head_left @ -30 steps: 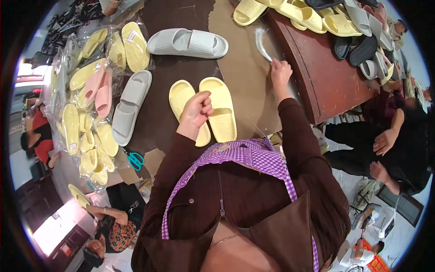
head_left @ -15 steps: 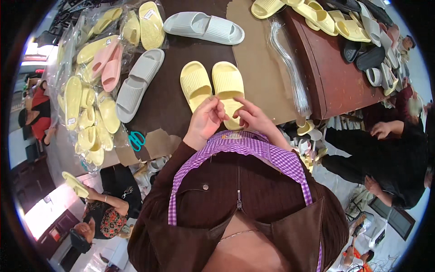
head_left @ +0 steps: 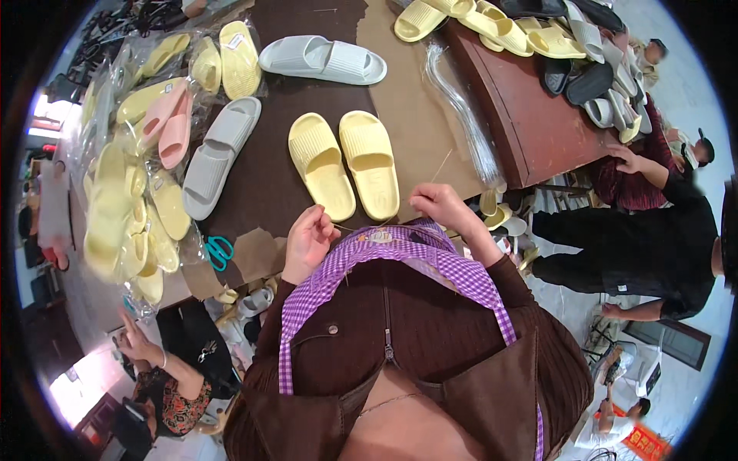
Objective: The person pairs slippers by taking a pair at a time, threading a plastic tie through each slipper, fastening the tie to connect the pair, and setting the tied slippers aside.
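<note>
Two pale yellow slide sandals, a left one (head_left: pixel 327 173) and a right one (head_left: pixel 370 165), lie side by side on the dark table covering in front of me. A thin strand (head_left: pixel 442 166) runs between my hands near the table edge, and one end sticks up past the right hand. My left hand (head_left: pixel 310 238) pinches it just below the left sandal's heel. Right of the other sandal's heel, my right hand (head_left: pixel 442 206) has closed fingers on the strand. A bundle of similar clear strands (head_left: pixel 465 115) lies on brown paper to the right.
Bagged yellow slides (head_left: pixel 171 203) and pink slides (head_left: pixel 167 127) are heaped at left. Grey slides (head_left: pixel 323 60) lie at the back and left, with teal scissors (head_left: pixel 219 252) nearer. More slides sit on a red-brown box (head_left: pixel 530 123). Co-workers stand on both sides.
My hands have moved apart, drawing the strand out between them. The sandals now show fully, apart from my hands. A co-worker at left has put down a yellow slide.
</note>
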A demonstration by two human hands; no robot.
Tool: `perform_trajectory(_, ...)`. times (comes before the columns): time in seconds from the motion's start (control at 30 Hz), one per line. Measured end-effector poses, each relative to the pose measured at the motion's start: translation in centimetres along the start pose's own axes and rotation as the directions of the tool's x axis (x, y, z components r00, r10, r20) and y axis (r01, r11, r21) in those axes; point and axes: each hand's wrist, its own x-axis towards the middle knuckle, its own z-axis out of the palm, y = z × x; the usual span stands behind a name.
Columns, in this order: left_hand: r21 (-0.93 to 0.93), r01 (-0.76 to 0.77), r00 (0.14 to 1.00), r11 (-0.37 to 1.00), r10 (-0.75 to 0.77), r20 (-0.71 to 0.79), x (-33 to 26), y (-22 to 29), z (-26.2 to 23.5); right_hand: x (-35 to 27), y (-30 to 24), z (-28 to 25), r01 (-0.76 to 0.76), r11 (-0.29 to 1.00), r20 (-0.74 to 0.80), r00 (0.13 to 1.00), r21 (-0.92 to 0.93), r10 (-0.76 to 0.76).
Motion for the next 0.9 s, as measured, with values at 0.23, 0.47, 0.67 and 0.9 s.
perform_trajectory(0.23,0.207,-0.103,0.990,0.973,0.120,-0.069,2.6,-0.5,-2.5,4.5,0.9,3.9,-0.145,0.987,0.521,0.839,-0.065,0.158)
perform_trajectory(0.47,0.198,0.071,0.991,0.978,-0.046,-0.129,2.2,-1.8,-2.2,11.4,3.0,5.9,0.260,0.868,0.527,0.850,-0.423,0.002)
perform_trajectory(0.67,0.169,0.044,0.999,0.985,-0.045,0.005,5.7,-2.9,0.9,14.1,4.2,6.9,0.196,0.811,0.225,0.971,-0.551,-0.082)
perform_trajectory(0.9,0.108,0.138,0.988,0.984,-0.145,0.061,10.3,-5.0,3.6,11.7,4.6,7.3,0.210,0.938,-0.088,0.966,-0.277,-0.243)
